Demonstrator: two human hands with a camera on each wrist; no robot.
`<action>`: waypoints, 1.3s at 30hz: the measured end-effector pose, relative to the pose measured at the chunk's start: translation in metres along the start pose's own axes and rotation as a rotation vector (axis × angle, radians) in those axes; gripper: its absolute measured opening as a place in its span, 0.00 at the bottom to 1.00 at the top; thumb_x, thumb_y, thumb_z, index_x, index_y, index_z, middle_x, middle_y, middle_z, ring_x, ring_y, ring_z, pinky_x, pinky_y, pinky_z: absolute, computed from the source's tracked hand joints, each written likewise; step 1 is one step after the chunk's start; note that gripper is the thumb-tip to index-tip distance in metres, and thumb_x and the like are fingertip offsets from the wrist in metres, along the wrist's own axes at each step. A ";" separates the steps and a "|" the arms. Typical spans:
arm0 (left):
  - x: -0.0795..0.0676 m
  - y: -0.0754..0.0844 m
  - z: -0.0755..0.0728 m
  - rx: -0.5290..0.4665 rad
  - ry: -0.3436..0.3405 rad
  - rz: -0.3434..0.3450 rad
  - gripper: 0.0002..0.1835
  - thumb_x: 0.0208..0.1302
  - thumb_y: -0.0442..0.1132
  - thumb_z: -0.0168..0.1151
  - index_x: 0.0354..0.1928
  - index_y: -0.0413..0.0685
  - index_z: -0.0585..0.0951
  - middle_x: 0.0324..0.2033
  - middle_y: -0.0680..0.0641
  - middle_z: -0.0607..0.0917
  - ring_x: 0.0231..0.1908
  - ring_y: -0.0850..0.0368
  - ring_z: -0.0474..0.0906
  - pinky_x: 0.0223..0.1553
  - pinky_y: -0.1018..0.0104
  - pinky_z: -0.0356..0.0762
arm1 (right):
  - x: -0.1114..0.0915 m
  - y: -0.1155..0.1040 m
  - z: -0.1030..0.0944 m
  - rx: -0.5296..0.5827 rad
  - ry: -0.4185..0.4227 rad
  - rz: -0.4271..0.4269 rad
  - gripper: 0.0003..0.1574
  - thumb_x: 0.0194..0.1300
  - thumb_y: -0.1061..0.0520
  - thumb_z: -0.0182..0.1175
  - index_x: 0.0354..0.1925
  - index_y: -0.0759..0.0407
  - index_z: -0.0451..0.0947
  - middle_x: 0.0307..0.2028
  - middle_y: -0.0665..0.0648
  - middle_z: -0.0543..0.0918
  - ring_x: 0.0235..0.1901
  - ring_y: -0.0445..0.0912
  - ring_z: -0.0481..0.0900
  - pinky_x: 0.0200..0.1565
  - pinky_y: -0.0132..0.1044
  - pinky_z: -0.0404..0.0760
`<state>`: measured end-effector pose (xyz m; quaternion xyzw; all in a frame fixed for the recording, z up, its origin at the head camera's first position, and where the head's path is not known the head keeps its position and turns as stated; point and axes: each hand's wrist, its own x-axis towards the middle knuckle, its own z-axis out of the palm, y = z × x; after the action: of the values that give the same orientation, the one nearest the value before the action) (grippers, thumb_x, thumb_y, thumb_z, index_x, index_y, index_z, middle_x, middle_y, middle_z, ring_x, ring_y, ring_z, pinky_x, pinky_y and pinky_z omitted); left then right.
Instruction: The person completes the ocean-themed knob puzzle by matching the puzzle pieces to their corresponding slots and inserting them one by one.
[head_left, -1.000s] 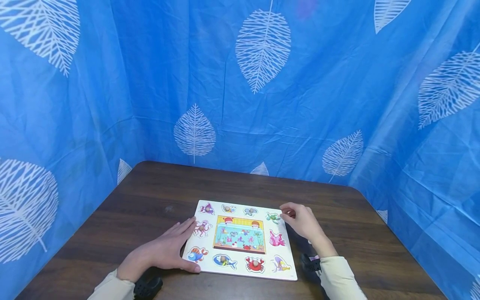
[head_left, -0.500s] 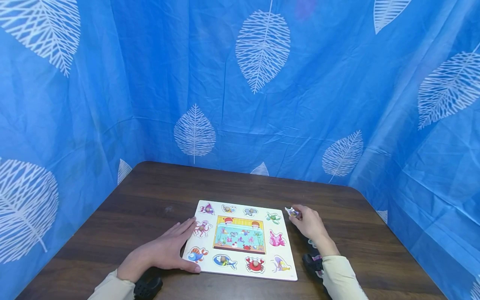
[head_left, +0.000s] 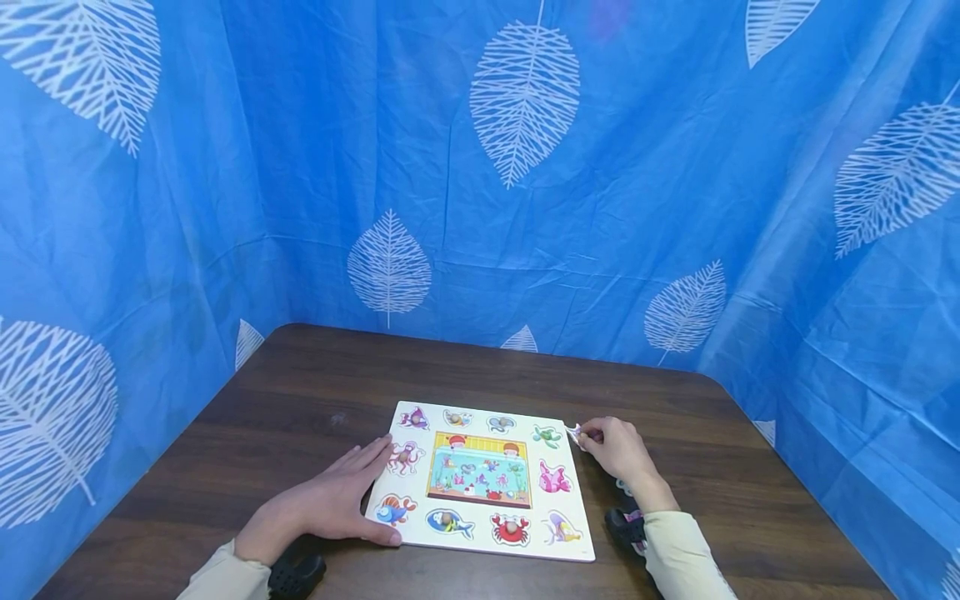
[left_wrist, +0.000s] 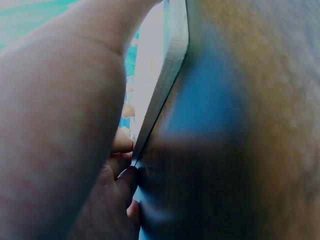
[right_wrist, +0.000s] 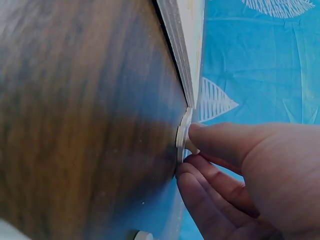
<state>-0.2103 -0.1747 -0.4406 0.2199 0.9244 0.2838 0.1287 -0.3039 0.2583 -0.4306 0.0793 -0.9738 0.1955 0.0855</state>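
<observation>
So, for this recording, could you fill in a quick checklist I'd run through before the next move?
1. Left hand touching the board's left side: ok.
2. Board lying flat on the table: ok.
3. Right hand has its grip on a puzzle piece: ok.
4. Piece placed in the board: not ok; it is at the outer side of the far right corner.
5. Piece lifted off the table: cannot tell.
6. Picture on the piece readable: cannot tell; the hand hides much of it.
</observation>
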 end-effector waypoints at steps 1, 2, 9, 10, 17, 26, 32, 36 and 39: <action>0.000 0.000 0.000 0.001 0.000 0.001 0.69 0.51 0.72 0.73 0.80 0.34 0.51 0.81 0.36 0.50 0.81 0.39 0.46 0.78 0.36 0.46 | 0.000 0.000 0.000 -0.003 -0.002 -0.001 0.07 0.67 0.60 0.69 0.43 0.61 0.89 0.33 0.53 0.87 0.32 0.46 0.77 0.39 0.46 0.82; 0.000 0.000 0.000 0.001 -0.001 0.000 0.69 0.51 0.72 0.73 0.80 0.34 0.52 0.81 0.36 0.50 0.81 0.39 0.46 0.78 0.36 0.46 | -0.001 -0.001 -0.001 -0.004 -0.003 -0.002 0.06 0.67 0.60 0.69 0.42 0.61 0.89 0.33 0.53 0.87 0.31 0.45 0.76 0.38 0.45 0.81; 0.000 0.000 0.000 0.008 -0.001 0.000 0.69 0.50 0.72 0.73 0.80 0.35 0.52 0.81 0.36 0.50 0.81 0.39 0.46 0.78 0.36 0.47 | -0.002 -0.003 -0.003 0.000 -0.016 0.007 0.05 0.66 0.59 0.70 0.40 0.60 0.89 0.31 0.51 0.87 0.30 0.45 0.76 0.35 0.42 0.80; 0.000 0.000 0.000 0.009 -0.001 0.001 0.69 0.50 0.72 0.73 0.80 0.35 0.52 0.81 0.36 0.50 0.81 0.40 0.46 0.78 0.36 0.47 | -0.002 -0.003 -0.003 0.000 -0.017 0.009 0.05 0.66 0.59 0.70 0.40 0.59 0.90 0.31 0.51 0.87 0.30 0.45 0.76 0.35 0.43 0.80; -0.001 0.000 0.000 0.013 0.002 0.005 0.69 0.51 0.72 0.73 0.80 0.34 0.52 0.81 0.36 0.50 0.81 0.39 0.46 0.78 0.36 0.47 | -0.001 0.000 -0.004 0.003 -0.017 0.010 0.05 0.65 0.59 0.71 0.39 0.59 0.90 0.31 0.51 0.87 0.30 0.44 0.77 0.36 0.43 0.81; -0.001 0.001 0.001 0.006 0.000 -0.008 0.68 0.51 0.71 0.74 0.80 0.35 0.53 0.81 0.37 0.51 0.80 0.39 0.47 0.78 0.35 0.47 | -0.002 -0.001 -0.011 0.037 -0.006 0.000 0.05 0.64 0.59 0.72 0.38 0.59 0.90 0.31 0.51 0.88 0.30 0.43 0.78 0.35 0.41 0.80; -0.001 0.000 0.002 0.007 0.007 -0.005 0.68 0.50 0.71 0.75 0.80 0.34 0.54 0.81 0.37 0.51 0.80 0.39 0.48 0.78 0.35 0.47 | -0.002 -0.005 -0.018 0.076 -0.045 0.014 0.06 0.65 0.58 0.71 0.41 0.58 0.90 0.32 0.51 0.87 0.31 0.44 0.78 0.35 0.38 0.81; -0.001 0.000 0.002 0.002 0.008 -0.007 0.68 0.50 0.70 0.75 0.80 0.35 0.54 0.81 0.37 0.51 0.80 0.39 0.48 0.78 0.35 0.47 | -0.004 -0.010 -0.022 0.092 -0.056 0.001 0.06 0.64 0.59 0.72 0.40 0.57 0.90 0.31 0.50 0.87 0.30 0.43 0.78 0.34 0.36 0.81; -0.001 0.000 0.002 0.000 0.009 -0.009 0.68 0.50 0.70 0.75 0.80 0.35 0.53 0.81 0.38 0.51 0.80 0.39 0.47 0.78 0.35 0.47 | -0.004 -0.014 -0.025 0.104 -0.066 -0.013 0.05 0.64 0.59 0.72 0.39 0.56 0.90 0.31 0.49 0.86 0.30 0.43 0.77 0.33 0.34 0.80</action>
<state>-0.2085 -0.1741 -0.4424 0.2145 0.9259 0.2844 0.1258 -0.2937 0.2560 -0.4042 0.0964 -0.9640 0.2426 0.0506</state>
